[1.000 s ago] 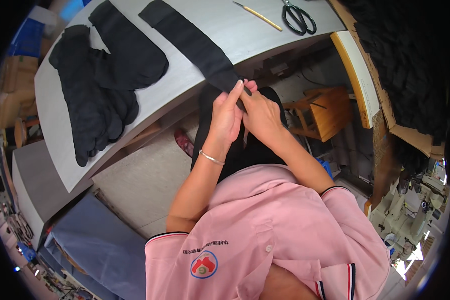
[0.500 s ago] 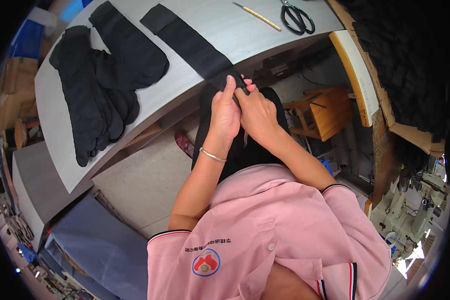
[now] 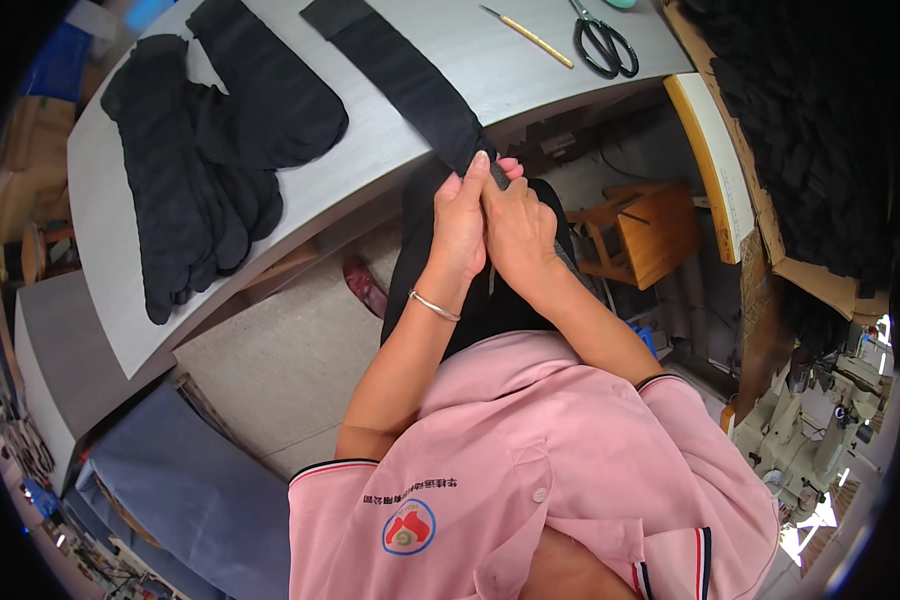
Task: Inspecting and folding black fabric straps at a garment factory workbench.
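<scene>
Snugly, both hands (image 3: 519, 228) curl closed around a black sock (image 3: 413, 85) while lettering (image 3: 410, 491) and an emblem (image 3: 409, 527) mark the pink shirt (image 3: 600, 460).

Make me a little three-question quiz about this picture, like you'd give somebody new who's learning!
1. Multiple choice: which of these lies on the table beside the black-handled scissors?
A) a red spoon
B) a thin tool with a yellow handle
C) a white plate

2. True or false: the left hand has a silvery bracelet at its wrist.

3. Fill in the blank: the left hand and the right hand hold one end of a long black ____, and the rest of it lies on the table.

Key: 1. B; 2. True; 3. sock
</scene>
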Available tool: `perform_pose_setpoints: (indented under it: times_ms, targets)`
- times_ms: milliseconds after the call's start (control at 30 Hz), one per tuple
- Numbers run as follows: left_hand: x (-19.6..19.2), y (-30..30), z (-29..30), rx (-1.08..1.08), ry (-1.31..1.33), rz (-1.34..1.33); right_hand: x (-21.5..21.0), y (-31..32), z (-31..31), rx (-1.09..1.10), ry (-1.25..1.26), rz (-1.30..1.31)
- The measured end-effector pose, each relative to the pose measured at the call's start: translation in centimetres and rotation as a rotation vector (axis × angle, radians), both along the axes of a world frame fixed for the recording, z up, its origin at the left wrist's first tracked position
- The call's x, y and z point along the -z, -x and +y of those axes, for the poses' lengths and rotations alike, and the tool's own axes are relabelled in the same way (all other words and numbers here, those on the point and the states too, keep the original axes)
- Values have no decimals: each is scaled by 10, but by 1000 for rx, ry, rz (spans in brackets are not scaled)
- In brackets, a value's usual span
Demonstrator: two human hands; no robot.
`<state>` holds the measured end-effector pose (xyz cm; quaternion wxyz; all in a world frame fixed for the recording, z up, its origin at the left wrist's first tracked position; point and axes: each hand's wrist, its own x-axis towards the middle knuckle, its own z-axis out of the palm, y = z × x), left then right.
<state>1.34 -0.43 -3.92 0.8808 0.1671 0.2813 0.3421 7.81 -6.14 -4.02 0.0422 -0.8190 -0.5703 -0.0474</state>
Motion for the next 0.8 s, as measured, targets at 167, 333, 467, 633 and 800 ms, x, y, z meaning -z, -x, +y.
perform_pose_setpoints:
  times_ms: [167, 333, 467, 633, 800]
  targets:
    - [-9, 16, 5, 51, 124, -20, -37, -15, -28, -101, 59, 168]
    - [-4, 10, 2, 17, 55, 105, -46, 3, -46, -76, 204, 247]
    - [-3, 5, 2, 3, 48, 79, -16, -1, -17, -49, 94, 212]
    - [2, 13, 8, 65, 24, -59, -26, -6, -1, -98, 104, 377]
    - [-8, 13, 5, 55, 75, -30, -39, -13, -39, -133, 88, 358]
